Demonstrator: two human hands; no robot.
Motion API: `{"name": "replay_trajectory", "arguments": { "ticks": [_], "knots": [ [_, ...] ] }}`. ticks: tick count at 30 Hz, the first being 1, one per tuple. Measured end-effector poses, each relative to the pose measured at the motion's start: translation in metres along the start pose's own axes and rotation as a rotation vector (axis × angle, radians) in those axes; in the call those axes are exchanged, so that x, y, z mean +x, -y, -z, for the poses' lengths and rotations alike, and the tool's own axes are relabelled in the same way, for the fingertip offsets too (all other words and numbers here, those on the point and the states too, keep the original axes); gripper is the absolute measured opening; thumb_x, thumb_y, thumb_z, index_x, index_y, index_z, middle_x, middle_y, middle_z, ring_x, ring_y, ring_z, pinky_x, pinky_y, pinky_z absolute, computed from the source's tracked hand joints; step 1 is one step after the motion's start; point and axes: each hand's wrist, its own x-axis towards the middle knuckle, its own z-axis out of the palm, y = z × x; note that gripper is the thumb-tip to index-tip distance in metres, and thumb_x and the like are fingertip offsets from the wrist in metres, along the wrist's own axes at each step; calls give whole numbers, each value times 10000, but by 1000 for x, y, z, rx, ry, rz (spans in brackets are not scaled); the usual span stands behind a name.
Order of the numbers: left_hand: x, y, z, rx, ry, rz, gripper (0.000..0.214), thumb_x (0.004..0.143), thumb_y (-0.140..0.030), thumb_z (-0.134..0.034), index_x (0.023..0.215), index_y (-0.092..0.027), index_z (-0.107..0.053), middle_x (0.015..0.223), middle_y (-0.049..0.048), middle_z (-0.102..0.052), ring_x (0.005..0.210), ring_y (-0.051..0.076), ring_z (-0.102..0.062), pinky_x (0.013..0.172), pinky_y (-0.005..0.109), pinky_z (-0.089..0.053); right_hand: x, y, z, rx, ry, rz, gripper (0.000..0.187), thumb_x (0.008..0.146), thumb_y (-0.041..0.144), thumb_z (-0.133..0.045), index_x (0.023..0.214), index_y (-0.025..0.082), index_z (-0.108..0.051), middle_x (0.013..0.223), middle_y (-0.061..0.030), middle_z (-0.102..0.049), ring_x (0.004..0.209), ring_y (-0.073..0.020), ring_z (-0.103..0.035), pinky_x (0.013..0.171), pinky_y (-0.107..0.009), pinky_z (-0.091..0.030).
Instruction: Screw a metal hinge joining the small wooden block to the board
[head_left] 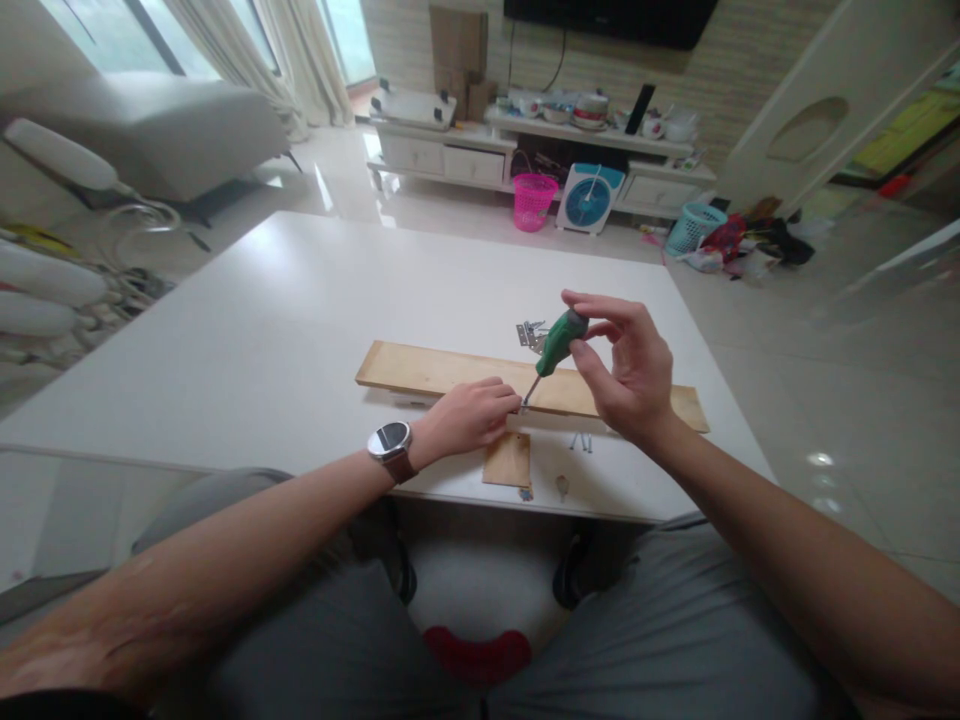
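The right hand point(626, 375) grips a green-handled screwdriver point(559, 342) tilted down-left, its tip meeting the long pale wooden plank point(442, 368) lying crosswise, where the nearer left hand point(469, 415) pinches shut beside it.

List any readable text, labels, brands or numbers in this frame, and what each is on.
No text in this frame can be read.
watch on the wrist: the face shows only glare, no digits.
green screwdriver in the right hand: no marking legible on the handle.
cardboard boxes and blue fan at the far wall: too small and blurred to read any label.
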Motion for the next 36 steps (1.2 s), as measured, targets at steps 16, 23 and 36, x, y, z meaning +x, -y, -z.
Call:
{"name": "replay_trajectory", "arguments": {
  "ticks": [16,23,36],
  "knots": [
    [1,-1,2,-5,5,4,157,951,-93,-568,1019,-208,-650,1036,76,-729,979,235,-642,778,339,-511,2,1,-1,6,93,-25,472,1027,197,-596,1464,373,-635,1321,-58,-746,1171,-250,-726,856,-417,-663],
    [1,0,0,11,2,1,141,967,-99,-568,1021,-202,-648,1040,78,-727,979,236,-642,784,340,-505,5,-1,-1,-42,0,50,468,907,303,-841,1345,387,-699,1136,-23,-718,1006,-232,-691,733,-378,-630],
    [0,-1,1,10,-6,-5,141,968,-98,-576,1033,-202,-646,1062,79,-746,984,234,-655,787,345,-509,4,-3,-2,19,-3,70,467,909,247,-847,1330,380,-694,1126,-16,-707,1013,-222,-675,745,-356,-586]
  ]
}}
